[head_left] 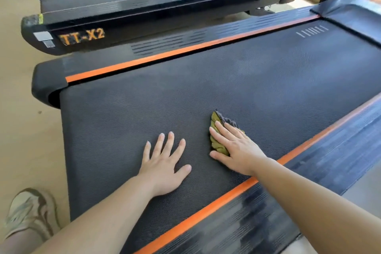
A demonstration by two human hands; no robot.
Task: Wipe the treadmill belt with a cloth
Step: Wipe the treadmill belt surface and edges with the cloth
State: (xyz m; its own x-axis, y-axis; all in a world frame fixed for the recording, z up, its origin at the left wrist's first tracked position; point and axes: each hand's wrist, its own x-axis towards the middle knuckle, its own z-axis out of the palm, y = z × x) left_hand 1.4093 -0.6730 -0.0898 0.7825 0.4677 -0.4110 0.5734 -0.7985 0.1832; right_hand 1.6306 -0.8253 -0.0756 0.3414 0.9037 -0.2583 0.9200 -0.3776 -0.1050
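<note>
The right hand (pixel 233 146) is pressing a crumpled olive-and-grey cloth (pixel 218 130) onto the dark textured treadmill belt (pixel 226 80), fingers straight. The left hand (pixel 162 163) is bracing flat, fingers spread, gripping nothing. Long overlapping strokes toward the far end would probably serve best.

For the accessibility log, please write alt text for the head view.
A person's right hand presses a yellow-green and grey cloth flat on a black treadmill belt, while the left hand rests open on the belt beside it. Orange strips edge the belt; another treadmill marked TT-X2 stands beyond.
</note>
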